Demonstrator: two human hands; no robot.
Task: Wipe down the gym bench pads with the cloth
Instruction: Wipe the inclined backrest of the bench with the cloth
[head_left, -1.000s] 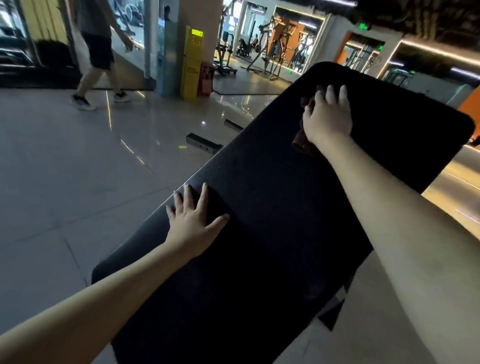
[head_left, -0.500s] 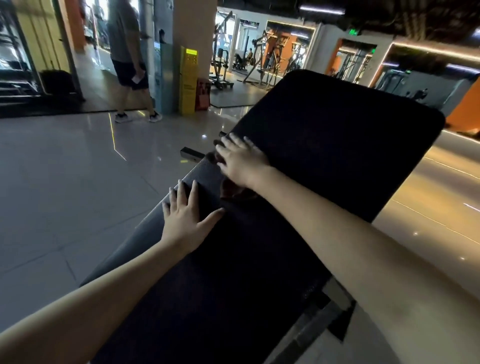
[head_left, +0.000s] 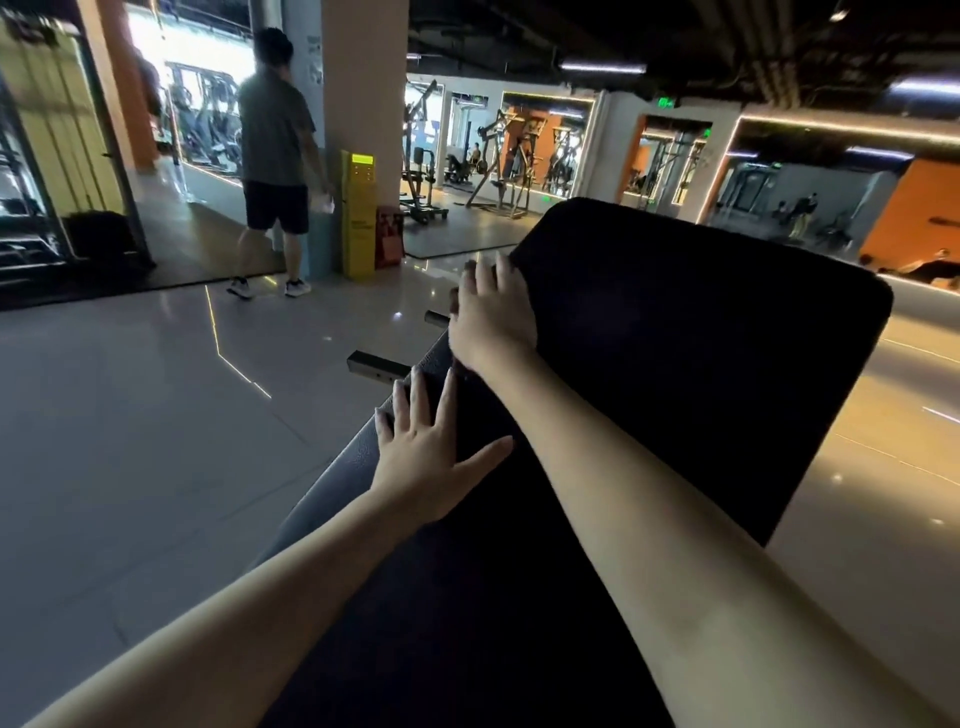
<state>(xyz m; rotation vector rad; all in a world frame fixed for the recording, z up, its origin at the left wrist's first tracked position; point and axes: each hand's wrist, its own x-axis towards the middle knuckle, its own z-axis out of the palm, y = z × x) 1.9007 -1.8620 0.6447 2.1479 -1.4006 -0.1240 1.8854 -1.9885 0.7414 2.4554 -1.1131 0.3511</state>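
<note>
Nearest, the left hand (head_left: 426, 457) is found laid flat on the bench pad (head_left: 675, 364), fingers spread and straight at its left edge, gripping nothing. Farther up that edge, the right hand (head_left: 491, 317) is pressed down, fingers extended, over the cloth (head_left: 469, 266), of which only a dark fringe is seen past the fingertips. Wiping of the left border is judged to be in hand; steady sweeps across the pad's centre and far right side are called for next.

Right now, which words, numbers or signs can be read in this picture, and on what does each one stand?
Nothing can be read.
Print on the yellow stand: blurred.
The green sign above the doorway: too small.
Marks on the pillar: blurred.
</note>
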